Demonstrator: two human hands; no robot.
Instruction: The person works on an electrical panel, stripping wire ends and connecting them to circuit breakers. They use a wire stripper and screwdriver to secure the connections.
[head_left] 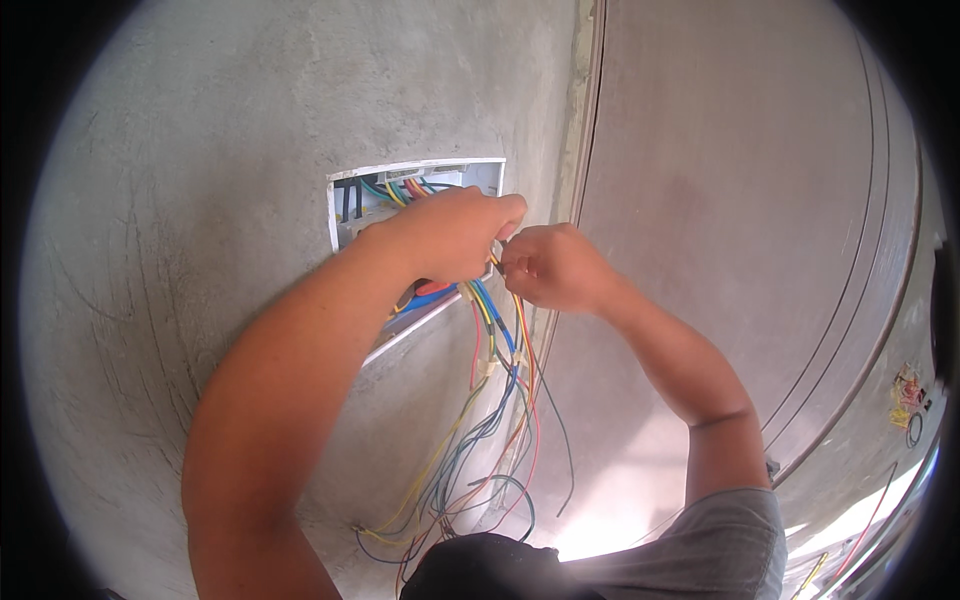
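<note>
A white-framed electrical box (417, 163) is set into the wall, with coloured wires inside it. Across its right part reaches my left hand (455, 235), fingers curled closed near the right edge; its grip is mostly hidden behind the knuckles. Just beside it, my right hand (555, 268) is closed in a pinch on a thin wire (498, 264), close to the left fingertips. From the box's lower right corner a bundle of blue, yellow, red and green wires (505, 340) hangs down. Below my left palm shows a red-orange piece (433, 288), its kind unclear.
The box sits in a rough grey cement wall (220, 120). To the right stands a large brown-grey door-like panel (720, 200). The loose wire ends (440, 500) spread and curl low down. At the far right lies a small heap of coloured scraps (908, 395).
</note>
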